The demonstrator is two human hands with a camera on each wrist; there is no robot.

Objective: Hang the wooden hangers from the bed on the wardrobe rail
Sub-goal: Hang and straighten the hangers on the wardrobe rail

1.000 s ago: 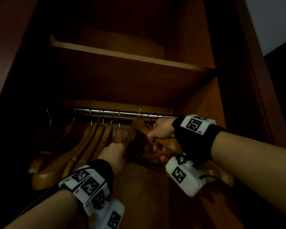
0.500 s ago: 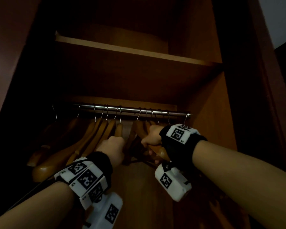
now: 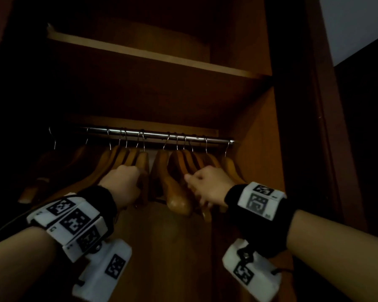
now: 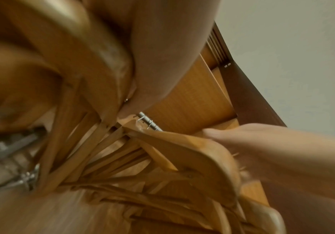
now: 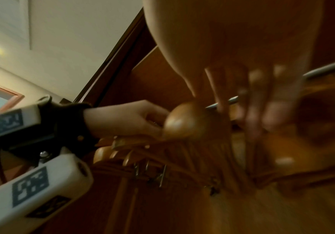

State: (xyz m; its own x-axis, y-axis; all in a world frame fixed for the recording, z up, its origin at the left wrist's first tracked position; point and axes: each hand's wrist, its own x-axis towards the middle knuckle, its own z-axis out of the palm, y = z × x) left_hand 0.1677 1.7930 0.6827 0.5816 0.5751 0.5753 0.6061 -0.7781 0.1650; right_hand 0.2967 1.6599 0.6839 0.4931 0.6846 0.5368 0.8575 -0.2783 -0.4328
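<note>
Wooden hangers (image 3: 177,182), honey-coloured with broad rounded shoulders, hang by thin wire hooks in two bunches along a polished metal wardrobe rail (image 3: 157,135), a narrow gap between the bunches. A person's left hand (image 3: 122,182) curls its fingers over the shoulders of the left bunch; the right hand (image 3: 210,186) closes around hangers of the right bunch, its thumb against the wood. Seen blurred from the wrists, horizontal bars and metal clips show beneath the hangers. Dark reddish-brown panels form the wardrobe (image 3: 290,105) around them, with a paler plank shelf (image 3: 153,54) above the rail. White tagged devices on black bands sit on both wrists.
</note>
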